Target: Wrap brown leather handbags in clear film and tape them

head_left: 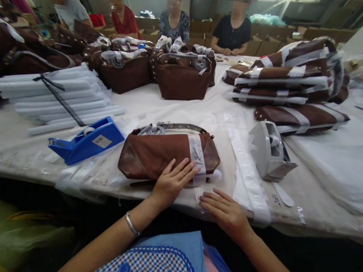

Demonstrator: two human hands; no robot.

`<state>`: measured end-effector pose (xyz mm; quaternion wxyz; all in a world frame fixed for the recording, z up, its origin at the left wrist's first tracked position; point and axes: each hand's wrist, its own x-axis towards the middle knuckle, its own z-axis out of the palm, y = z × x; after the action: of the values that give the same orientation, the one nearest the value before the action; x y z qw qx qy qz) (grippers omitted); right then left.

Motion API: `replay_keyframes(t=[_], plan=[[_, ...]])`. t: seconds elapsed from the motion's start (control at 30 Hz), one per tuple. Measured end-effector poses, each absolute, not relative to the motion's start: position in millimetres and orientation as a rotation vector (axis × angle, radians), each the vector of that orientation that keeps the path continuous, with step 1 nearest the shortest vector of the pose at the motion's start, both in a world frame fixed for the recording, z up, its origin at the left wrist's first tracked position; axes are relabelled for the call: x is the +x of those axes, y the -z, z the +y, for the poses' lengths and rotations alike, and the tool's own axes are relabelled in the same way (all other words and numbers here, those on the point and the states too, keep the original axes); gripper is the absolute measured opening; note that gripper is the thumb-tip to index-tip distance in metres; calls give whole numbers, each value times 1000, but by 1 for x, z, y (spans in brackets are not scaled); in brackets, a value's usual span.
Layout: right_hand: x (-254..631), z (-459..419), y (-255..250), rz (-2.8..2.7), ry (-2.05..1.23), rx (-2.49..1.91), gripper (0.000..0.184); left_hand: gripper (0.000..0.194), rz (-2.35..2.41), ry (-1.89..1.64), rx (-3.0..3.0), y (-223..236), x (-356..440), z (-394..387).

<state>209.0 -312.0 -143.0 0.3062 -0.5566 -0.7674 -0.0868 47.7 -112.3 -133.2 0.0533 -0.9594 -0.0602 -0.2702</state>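
Observation:
A brown leather handbag (160,153) lies flat near the table's front edge, its handle wrapped in grey paper and a white paper band round its right part. My left hand (172,182) rests open on the bag's lower edge, fingers spread toward the band. My right hand (224,209) lies open and flat on the clear plastic sheet (248,171) just right of the bag, fingertips at the band's loose end. Neither hand holds anything.
A blue tape dispenser (87,139) sits left of the bag, a grey one (270,151) to the right. White paper rolls (59,91) lie at left. Wrapped bags are stacked at right (291,87) and stand mid-table (181,77). Several people sit across the table.

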Motion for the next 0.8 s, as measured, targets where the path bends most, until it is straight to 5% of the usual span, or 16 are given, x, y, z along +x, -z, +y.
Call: replay_keyframes(t=[0.53, 0.8], plan=[[193, -335, 144, -1826, 92, -1693, 50, 55, -192, 812, -2927, 134, 47, -112], [197, -323, 153, -1912, 104, -1502, 39, 54, -196, 803, -2929, 133, 46, -113]])
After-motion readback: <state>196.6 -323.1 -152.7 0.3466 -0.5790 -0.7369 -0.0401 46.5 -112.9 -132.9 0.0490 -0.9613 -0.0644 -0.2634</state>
